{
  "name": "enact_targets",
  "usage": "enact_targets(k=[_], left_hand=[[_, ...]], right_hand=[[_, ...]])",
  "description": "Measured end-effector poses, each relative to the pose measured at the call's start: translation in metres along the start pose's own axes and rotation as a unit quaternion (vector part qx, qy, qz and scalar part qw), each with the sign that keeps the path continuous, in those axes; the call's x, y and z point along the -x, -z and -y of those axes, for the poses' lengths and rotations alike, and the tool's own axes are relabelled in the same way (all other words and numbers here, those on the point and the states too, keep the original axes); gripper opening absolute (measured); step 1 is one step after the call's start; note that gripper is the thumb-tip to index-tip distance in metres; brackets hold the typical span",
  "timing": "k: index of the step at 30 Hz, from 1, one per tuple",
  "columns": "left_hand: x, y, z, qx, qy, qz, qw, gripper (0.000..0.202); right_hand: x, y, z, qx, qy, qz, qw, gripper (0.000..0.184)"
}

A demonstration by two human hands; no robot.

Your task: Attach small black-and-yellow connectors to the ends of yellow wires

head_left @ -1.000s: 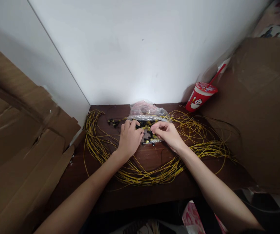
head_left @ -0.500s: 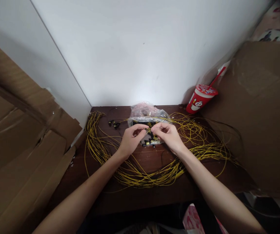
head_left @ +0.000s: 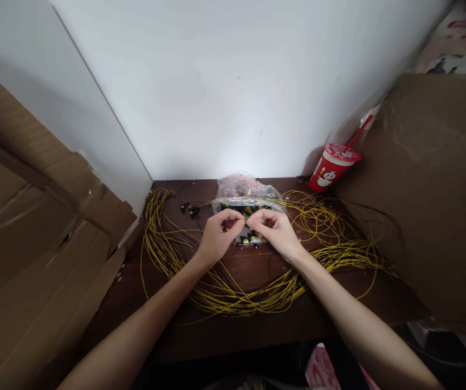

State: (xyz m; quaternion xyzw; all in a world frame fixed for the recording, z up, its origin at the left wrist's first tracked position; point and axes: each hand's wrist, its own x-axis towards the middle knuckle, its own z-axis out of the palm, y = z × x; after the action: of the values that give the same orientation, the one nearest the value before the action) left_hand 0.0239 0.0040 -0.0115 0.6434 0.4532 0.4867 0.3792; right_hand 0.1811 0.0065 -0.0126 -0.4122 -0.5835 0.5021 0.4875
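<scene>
The left hand [head_left: 219,238] and right hand [head_left: 277,233] met almost tip to tip, each with thumb and forefinger drawn into a pinch. What lay between the fingertips was too small to make out, so whether either pinch was closed on something could not be told. Directly beneath and just beyond the grip lay a clear plastic bag [head_left: 239,187], with small black-and-yellow parts [head_left: 251,238] showing around the fingers. A few loose black parts [head_left: 191,209] sat left of the grip. On its near side, a bundle of yellow-and-black wires [head_left: 241,304] curved across the dark wooden table [head_left: 249,271], passing under both forearms; looser yellow loops [head_left: 320,216] spread to its right. Farther right and beyond stood a tilted red cup [head_left: 332,172] with a red straw [head_left: 360,131].
</scene>
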Motion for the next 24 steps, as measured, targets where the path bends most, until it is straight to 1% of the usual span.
enact_targets(k=[7, 18, 24], left_hand=[[-0.0003, 0.0017, -0.0012, -0.016, -0.019, -0.014, 1.000, 0.010], [0.0008, 0.0019, 0.0016, -0.010, -0.047, -0.018, 0.999, 0.006], [0.0017, 0.0023, 0.0030, -0.038, -0.059, -0.017, 0.997, 0.005]], right_hand=[[0.0008, -0.0006, 0.0029, -0.004, -0.006, 0.004, 1.000, 0.025], [0.0000, -0.0002, 0.0010, 0.002, -0.013, 0.000, 1.000, 0.027], [-0.0006, -0.0004, -0.0007, 0.002, -0.008, 0.000, 1.000, 0.027]])
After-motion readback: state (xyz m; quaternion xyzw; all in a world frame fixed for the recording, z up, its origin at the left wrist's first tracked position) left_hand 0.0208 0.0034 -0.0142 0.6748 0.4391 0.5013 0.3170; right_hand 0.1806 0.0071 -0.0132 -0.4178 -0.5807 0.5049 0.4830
